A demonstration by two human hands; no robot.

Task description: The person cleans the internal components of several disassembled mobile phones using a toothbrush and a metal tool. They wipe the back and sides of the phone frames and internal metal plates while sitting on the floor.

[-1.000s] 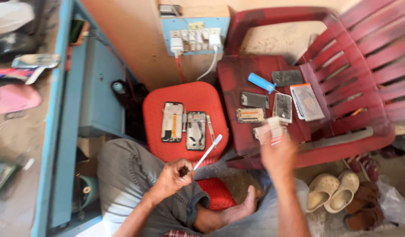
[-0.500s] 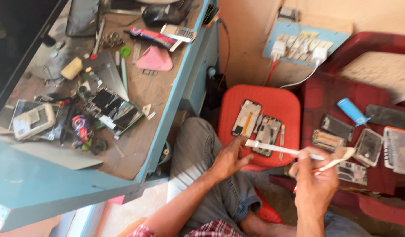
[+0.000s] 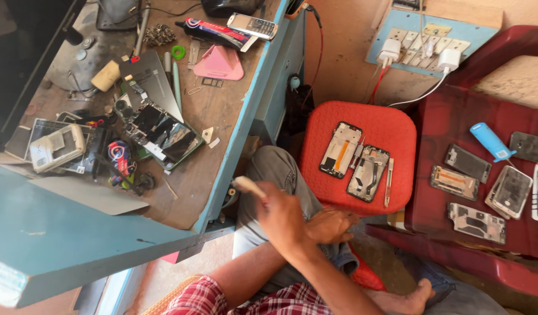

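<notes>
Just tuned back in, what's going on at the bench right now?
The seated person's right hand grips a pale slim plastic handle, raised beside the edge of the cluttered blue-edged wooden workbench. The left hand rests on the knee, under the right forearm. Two opened phone frames lie on the red plastic stool, with more phone parts on the dark red plastic chair.

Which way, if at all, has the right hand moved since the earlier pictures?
Yes. The right hand, gripping a white handle, crossed leftward past the red stool toward the blue bench.
</notes>
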